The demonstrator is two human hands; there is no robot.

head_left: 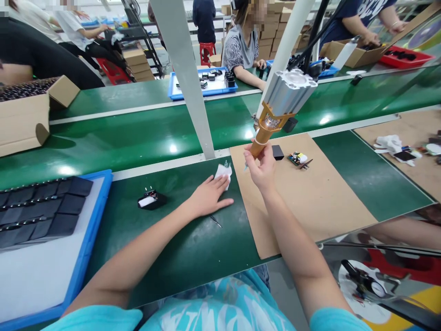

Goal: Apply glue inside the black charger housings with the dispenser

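My right hand is raised over the brown mat and closed around the orange nozzle of a hanging tool whose silver cylinder body slants up to the right. Flat on the green table lies my left hand, fingers stretched out, fingertips touching a small white piece. A thin metal pin lies just in front of that hand. A black open part with a white insert sits to its left.
A blue tray of black parts stands at my left. On the mat lie a black cube and a small circuit board. A white post rises ahead. A cardboard box and other workers are beyond the conveyor.
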